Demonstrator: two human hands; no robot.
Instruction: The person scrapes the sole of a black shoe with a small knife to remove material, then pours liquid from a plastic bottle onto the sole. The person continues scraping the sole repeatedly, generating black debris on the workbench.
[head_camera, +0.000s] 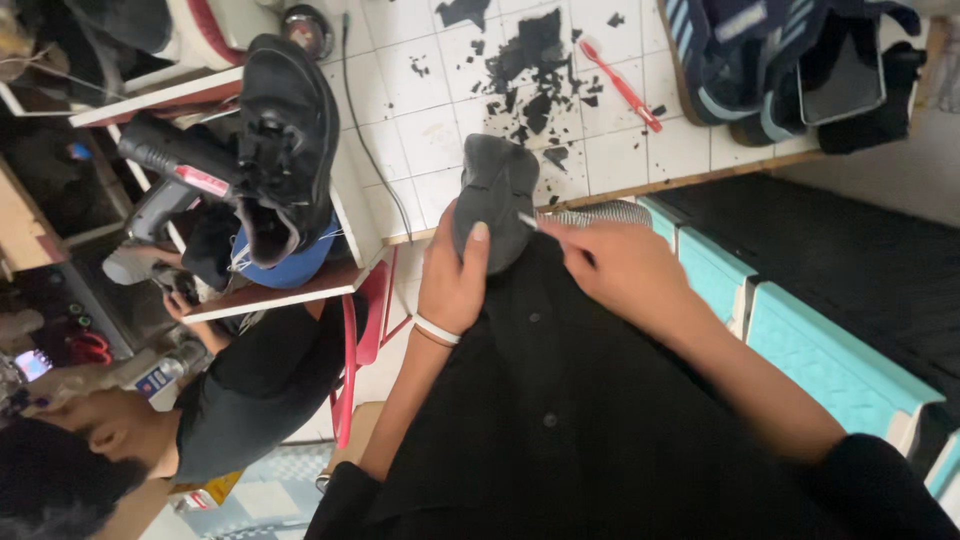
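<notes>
Left hand (452, 275) grips the dark grey shoe (494, 198); at its three o'clock, right hand (612, 262) pinches a thin metal tool (527, 221) against it.

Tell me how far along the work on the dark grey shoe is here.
Well under way, apparently: many black torn scraps litter the white tiled counter, seemingly already removed. In hand: the left hand holds the dark grey shoe while the right hand works a thin pale tool against it. What remains on the shoe is hidden. A black shoe sits apart, untouched.
</notes>
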